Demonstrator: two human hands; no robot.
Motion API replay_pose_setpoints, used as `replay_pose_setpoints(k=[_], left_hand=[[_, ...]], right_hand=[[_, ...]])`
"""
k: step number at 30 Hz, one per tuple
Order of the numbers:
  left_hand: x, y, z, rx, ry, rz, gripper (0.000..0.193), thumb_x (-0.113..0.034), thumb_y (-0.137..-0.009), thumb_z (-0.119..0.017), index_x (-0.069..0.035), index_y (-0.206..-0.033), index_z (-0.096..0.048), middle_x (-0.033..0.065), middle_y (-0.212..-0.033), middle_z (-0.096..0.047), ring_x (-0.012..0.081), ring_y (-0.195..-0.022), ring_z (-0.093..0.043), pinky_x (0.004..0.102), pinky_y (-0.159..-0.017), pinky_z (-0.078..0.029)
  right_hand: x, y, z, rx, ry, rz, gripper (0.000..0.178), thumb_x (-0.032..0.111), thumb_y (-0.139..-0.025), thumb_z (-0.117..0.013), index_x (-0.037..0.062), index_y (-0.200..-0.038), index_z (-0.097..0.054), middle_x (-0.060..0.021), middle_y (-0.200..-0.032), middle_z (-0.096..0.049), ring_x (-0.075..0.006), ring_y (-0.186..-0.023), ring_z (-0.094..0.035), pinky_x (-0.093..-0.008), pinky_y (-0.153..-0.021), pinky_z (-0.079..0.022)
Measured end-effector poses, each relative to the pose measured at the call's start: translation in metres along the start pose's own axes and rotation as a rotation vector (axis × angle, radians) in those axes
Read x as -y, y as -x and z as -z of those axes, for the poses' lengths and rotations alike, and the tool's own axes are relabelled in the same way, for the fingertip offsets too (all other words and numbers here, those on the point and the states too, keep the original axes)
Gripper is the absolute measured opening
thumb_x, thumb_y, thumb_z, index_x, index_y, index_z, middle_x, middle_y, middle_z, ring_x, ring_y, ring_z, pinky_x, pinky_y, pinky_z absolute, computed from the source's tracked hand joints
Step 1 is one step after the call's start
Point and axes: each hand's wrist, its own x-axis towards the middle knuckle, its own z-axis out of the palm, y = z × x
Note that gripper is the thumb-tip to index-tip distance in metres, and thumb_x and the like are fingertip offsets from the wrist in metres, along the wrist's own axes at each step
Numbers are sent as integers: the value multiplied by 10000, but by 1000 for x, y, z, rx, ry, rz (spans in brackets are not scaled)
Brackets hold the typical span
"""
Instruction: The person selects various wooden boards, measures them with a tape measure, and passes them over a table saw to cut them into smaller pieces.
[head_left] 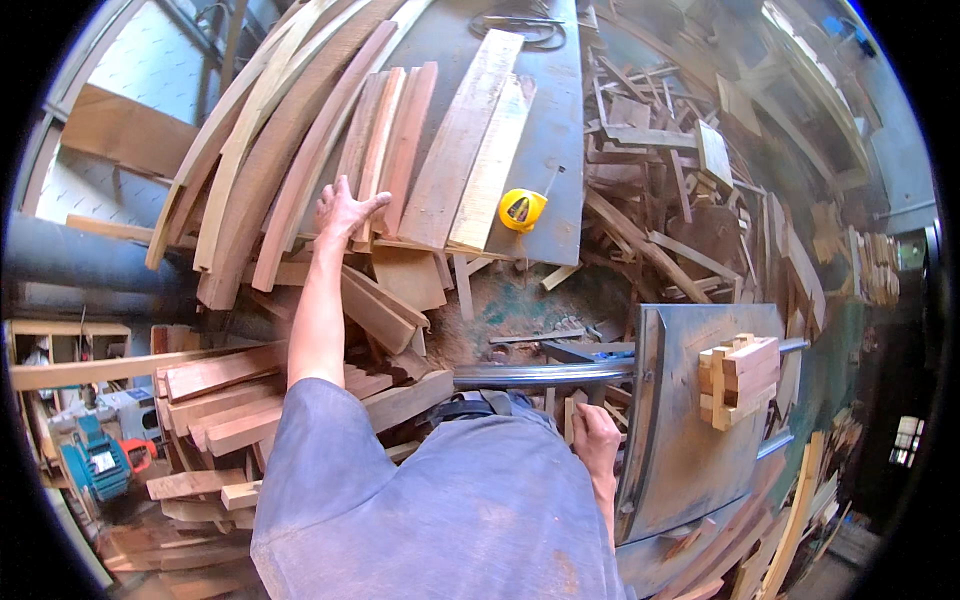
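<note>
My left hand is stretched forward with its fingers spread, at the near ends of several narrow reddish-brown wood strips. It looks to rest on or just over them; I cannot tell which. Long curved boards lie to its left. On its right are a wide brown plank and a paler plank. A yellow tape measure sits beside the pale plank on the grey metal table. My right hand hangs low by my side with curled fingers; whatever they might hold is hidden.
Right of me stands a metal machine table with a stack of small wood blocks. A shiny metal rail crosses in front of my waist. Scrap wood heaps beyond. Stacked lumber and a teal power tool are at left.
</note>
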Motion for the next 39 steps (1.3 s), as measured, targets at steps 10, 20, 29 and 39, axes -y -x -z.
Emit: replay_pose_setpoints(k=[10,20,29,39], left_hand=[[-41,9,7,36,-46,13,1147,-736,-661,-749,-137,-1540,-321,192,-1626,-154,461,-1480,-171,616,-1177,-204],[-23,-9,-3,-82,-92,-76,1059,-746,-716,-686,-138,-1524,-372,204,-1618,-225,460,-1490,-165,645,-1169,-179],[24,-18,-17,-464,-102,-214,734,-582,-832,-676,-90,-1358,-531,181,-1493,-436,406,-1439,-307,600,-1140,-270],[138,13,34,-260,-107,123,628,-368,-857,-739,-71,-1362,-511,182,-1310,-599,392,-1202,-561,478,-1015,-462]], right_hand=[[4,-10,-8,79,13,68,131,42,-841,-693,25,-971,-680,-151,-924,-693,-349,-859,-672,-420,-741,-549],[0,3,-6,39,13,10,142,28,-834,-683,27,-976,-682,-154,-927,-693,-351,-869,-675,-414,-746,-550],[-5,16,-9,11,-12,-24,145,19,-829,-678,8,-973,-670,-164,-907,-686,-352,-860,-671,-413,-748,-549],[-7,-1,-18,72,-15,80,151,27,-821,-692,28,-971,-672,-158,-930,-683,-349,-869,-665,-417,-757,-546]])
